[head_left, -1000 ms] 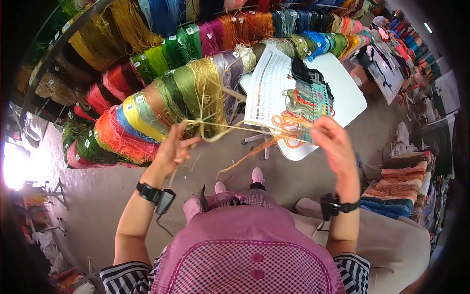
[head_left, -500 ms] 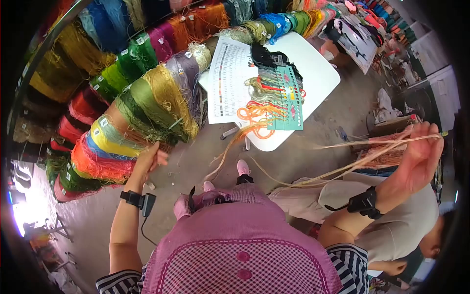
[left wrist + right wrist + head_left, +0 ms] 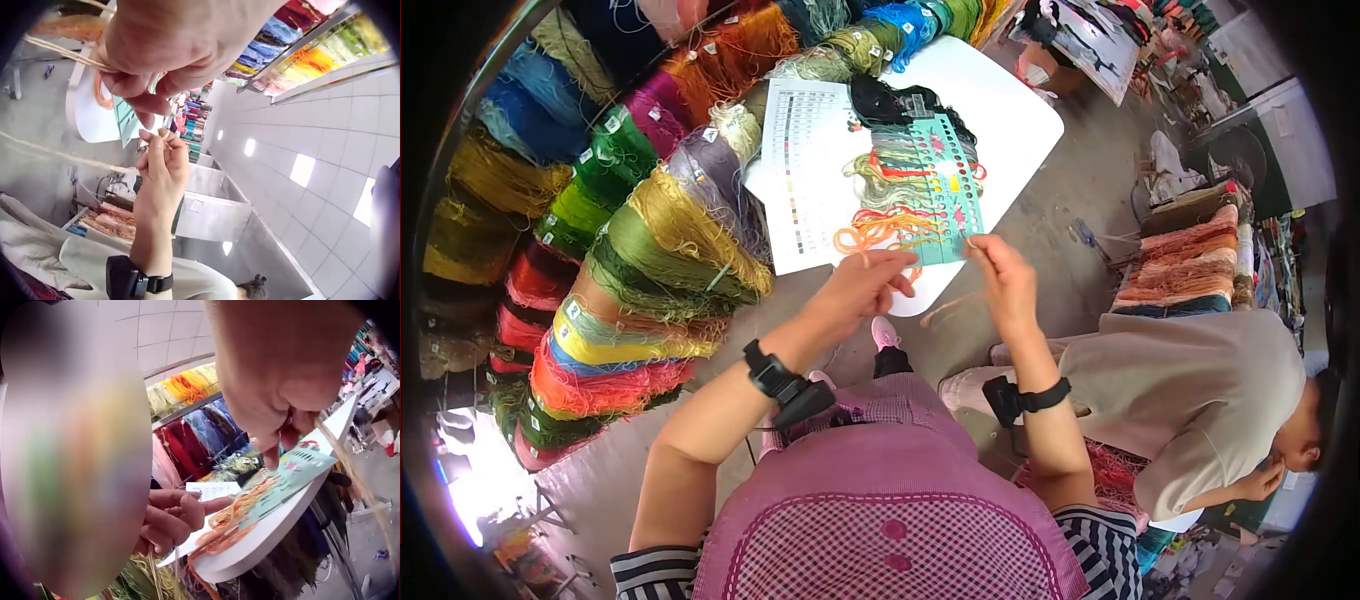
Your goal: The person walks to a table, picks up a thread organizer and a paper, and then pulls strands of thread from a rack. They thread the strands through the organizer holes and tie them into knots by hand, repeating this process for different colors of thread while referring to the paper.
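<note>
Above the front edge of a white table (image 3: 1015, 110) my two hands are close together. My right hand (image 3: 1003, 285) pinches a pale thread (image 3: 353, 462) between thumb and fingers, and its strands hang down from there. My left hand (image 3: 855, 300) has its fingers curled, with pale strands (image 3: 65, 53) running into them; its index finger points toward the right hand. Just beyond both hands lies a teal thread card (image 3: 950, 195) with holes along its edges, strung with orange, red, grey and black threads. A printed chart sheet (image 3: 800, 180) lies under its left side.
Racks of coloured thread skeins (image 3: 660, 230) hang at the left, close to the table. On the right, a person in a beige top (image 3: 1190, 370) bends over. Behind that person, a stack of peach and orange thread (image 3: 1190, 250) is visible. Grey floor (image 3: 1060, 190) shows beyond the table.
The pale thread was stretched between my hands, then my right hand swung it far right, away from the skeins. Since then, both hands have come together before the thread card.
</note>
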The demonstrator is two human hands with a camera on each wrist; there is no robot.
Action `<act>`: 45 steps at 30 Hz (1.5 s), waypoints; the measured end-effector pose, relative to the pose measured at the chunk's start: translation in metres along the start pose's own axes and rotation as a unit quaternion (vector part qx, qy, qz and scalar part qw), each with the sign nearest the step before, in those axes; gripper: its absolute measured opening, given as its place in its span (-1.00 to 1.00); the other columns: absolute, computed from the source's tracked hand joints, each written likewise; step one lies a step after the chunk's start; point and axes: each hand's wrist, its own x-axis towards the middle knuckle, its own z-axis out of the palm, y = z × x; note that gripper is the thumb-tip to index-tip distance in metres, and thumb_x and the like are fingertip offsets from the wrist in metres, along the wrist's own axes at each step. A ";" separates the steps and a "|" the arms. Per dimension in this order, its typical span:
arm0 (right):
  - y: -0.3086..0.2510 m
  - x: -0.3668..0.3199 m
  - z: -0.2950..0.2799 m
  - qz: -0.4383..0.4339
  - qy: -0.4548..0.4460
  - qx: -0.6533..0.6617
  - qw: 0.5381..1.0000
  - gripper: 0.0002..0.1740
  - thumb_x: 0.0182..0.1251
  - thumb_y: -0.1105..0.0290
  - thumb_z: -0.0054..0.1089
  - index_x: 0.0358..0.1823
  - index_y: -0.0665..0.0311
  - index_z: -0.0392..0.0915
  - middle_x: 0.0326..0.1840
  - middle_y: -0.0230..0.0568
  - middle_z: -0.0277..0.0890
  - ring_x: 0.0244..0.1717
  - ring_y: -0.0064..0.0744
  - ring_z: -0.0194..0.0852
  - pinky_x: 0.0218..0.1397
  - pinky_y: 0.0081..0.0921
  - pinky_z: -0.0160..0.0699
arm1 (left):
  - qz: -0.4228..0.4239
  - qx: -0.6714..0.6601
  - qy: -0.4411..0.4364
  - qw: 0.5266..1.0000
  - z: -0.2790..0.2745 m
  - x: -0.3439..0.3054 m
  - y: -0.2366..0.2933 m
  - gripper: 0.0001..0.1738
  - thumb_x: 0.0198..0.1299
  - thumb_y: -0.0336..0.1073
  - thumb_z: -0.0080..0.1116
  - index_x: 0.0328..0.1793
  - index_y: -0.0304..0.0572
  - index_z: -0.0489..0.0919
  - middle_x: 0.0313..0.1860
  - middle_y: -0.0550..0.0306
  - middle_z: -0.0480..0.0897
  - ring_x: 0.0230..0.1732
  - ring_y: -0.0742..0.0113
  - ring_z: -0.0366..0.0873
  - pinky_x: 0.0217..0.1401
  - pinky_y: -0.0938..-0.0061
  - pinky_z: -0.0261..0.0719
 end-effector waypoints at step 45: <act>0.028 0.014 0.027 0.075 -0.167 0.064 0.981 -0.72 -0.01 0.46 0.41 -0.25 0.26 0.54 -0.60 -0.40 0.45 -0.58 -0.63 0.32 -0.47 -0.60 0.36 | 0.012 -0.140 0.029 0.990 -0.015 0.026 0.008 -0.85 0.18 -0.36 0.18 -0.18 -0.26 0.64 -0.37 0.16 0.65 -0.39 0.55 0.57 -0.56 0.73 0.29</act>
